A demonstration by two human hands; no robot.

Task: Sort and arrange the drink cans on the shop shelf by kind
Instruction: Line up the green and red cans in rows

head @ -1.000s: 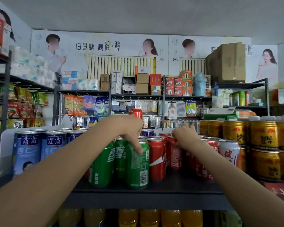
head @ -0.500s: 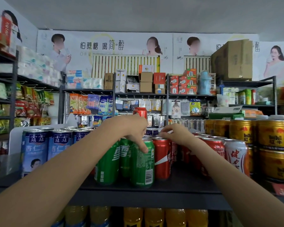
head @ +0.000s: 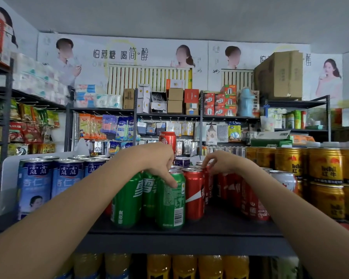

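Observation:
Three green Sprite cans stand together at the front of the dark shelf (head: 210, 236). My left hand (head: 155, 162) grips the rightmost green can (head: 171, 204) from above, with the thumb down its front. A red cola can (head: 193, 194) stands right beside it. My right hand (head: 224, 164) reaches over more red cola cans (head: 250, 198). Its curled fingertips sit on the rim of a red can (head: 208, 178) in the second row. Another red can (head: 168, 139) stands higher up at the back.
Blue almond drink cans (head: 36, 184) fill the left of the shelf. Stacked gold Red Bull cans (head: 326, 172) fill the right, with a white and red can (head: 284, 180) beside them. A purple can (head: 181, 162) shows behind. Orange bottles (head: 189, 266) stand on the shelf below.
My right hand has moved left from the red cans on the right to those next to the green cans. My left hand stays on the same green can.

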